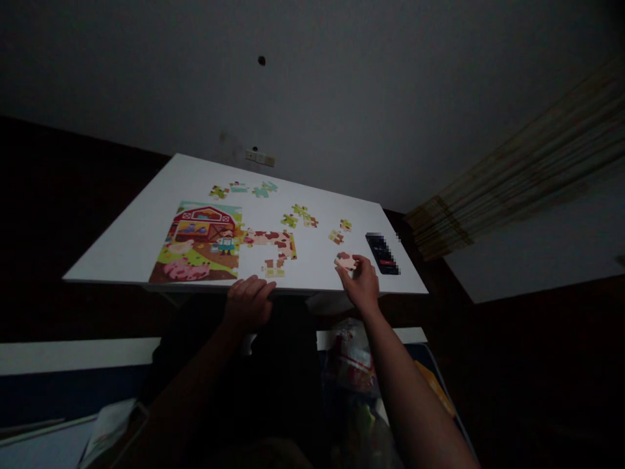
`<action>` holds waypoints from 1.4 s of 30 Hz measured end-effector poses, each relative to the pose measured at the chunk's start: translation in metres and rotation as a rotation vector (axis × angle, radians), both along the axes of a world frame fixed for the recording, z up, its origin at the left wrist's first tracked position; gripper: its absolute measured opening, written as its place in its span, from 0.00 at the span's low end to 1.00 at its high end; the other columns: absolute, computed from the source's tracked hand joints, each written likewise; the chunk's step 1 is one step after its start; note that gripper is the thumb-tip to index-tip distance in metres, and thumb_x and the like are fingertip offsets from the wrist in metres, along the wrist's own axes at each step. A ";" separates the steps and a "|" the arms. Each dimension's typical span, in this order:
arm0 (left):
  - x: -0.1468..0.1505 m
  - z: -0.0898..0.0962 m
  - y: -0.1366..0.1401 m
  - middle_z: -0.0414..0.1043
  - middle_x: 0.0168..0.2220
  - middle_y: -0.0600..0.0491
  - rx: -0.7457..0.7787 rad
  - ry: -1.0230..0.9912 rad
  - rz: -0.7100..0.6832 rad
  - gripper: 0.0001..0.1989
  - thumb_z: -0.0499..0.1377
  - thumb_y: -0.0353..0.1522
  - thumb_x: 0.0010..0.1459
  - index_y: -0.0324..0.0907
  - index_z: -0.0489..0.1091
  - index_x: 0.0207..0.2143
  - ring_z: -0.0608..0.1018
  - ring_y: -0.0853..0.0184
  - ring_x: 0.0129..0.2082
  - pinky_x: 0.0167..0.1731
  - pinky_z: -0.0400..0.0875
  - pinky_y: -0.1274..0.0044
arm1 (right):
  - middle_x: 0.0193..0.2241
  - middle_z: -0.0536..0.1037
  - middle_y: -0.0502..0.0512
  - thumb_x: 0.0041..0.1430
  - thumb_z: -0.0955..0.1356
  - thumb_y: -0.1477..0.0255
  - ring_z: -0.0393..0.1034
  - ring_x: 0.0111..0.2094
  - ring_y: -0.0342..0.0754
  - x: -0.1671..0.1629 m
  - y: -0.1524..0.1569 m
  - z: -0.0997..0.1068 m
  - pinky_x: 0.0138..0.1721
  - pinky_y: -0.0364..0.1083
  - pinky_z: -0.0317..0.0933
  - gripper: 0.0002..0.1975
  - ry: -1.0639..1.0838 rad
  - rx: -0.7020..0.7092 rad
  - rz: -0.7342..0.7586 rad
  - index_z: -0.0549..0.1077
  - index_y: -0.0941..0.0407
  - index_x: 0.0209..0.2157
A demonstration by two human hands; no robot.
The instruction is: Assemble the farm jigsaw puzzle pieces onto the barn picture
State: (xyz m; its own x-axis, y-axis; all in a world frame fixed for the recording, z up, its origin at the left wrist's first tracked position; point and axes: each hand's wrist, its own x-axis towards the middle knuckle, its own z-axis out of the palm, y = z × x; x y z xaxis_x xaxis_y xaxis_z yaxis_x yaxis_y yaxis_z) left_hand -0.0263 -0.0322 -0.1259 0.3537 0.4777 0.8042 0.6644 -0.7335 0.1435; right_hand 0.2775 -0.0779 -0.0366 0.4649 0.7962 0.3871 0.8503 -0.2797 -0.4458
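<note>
My right hand point(362, 281) pinches a jigsaw puzzle piece point(346, 261) between thumb and fingers, just above the table's right front part. The piece is pale with a brownish patch. My left hand point(249, 301) rests at the table's front edge with loosely bent fingers and nothing in them. Just beyond it lies the joined part of the puzzle point(200, 244), a farm scene with a red barn, a farmer and pigs. A brown-spotted cow section point(276, 240) extends from its right side. Nearer the edge sits a small leg section point(273, 268) of the cow.
Loose green puzzle pieces point(297, 216) and pale blue ones point(263, 189) lie toward the back of the white table point(146, 195). Two more pieces point(336, 236) lie at the right. A dark phone point(383, 253) is beside my right hand. Below stands a plastic bag point(351, 355).
</note>
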 end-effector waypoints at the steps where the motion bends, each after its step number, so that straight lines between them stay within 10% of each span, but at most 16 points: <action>1: 0.000 0.000 -0.001 0.74 0.43 0.49 0.002 -0.008 -0.001 0.24 0.60 0.29 0.49 0.48 0.68 0.51 0.73 0.57 0.48 0.52 0.60 0.63 | 0.40 0.74 0.58 0.51 0.68 0.52 0.65 0.44 0.56 0.000 0.000 -0.001 0.43 0.52 0.57 0.29 -0.006 -0.001 -0.003 0.66 0.54 0.50; 21: -0.003 0.004 -0.007 0.73 0.37 0.51 0.072 -0.183 -0.121 0.20 0.60 0.26 0.44 0.46 0.69 0.42 0.73 0.59 0.43 0.45 0.67 0.64 | 0.43 0.72 0.61 0.60 0.61 0.60 0.60 0.47 0.59 -0.017 0.001 0.005 0.44 0.53 0.54 0.20 -0.292 -0.126 -0.051 0.67 0.56 0.49; 34: -0.084 0.082 0.023 0.68 0.27 0.54 0.503 -0.011 0.078 0.11 0.65 0.32 0.41 0.46 0.67 0.29 0.70 0.63 0.29 0.30 0.63 0.68 | 0.43 0.71 0.61 0.62 0.59 0.62 0.60 0.46 0.58 -0.019 0.000 0.009 0.43 0.52 0.54 0.17 -0.357 -0.163 -0.037 0.68 0.55 0.48; 42: -0.136 0.118 0.044 0.66 0.19 0.58 0.288 0.270 0.036 0.12 0.64 0.34 0.44 0.45 0.61 0.19 0.66 0.67 0.20 0.23 0.54 0.71 | 0.43 0.71 0.62 0.65 0.56 0.64 0.62 0.46 0.57 -0.023 -0.002 0.014 0.45 0.53 0.54 0.18 -0.388 -0.164 0.014 0.68 0.55 0.49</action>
State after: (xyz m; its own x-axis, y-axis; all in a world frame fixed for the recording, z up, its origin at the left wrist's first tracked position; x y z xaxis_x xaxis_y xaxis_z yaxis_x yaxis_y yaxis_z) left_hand -0.1627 0.0119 -0.0082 0.5583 0.2622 0.7871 0.6759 -0.6939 -0.2483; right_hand 0.2550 -0.0795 -0.0224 0.2981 0.8672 0.3989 0.9507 -0.3072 -0.0427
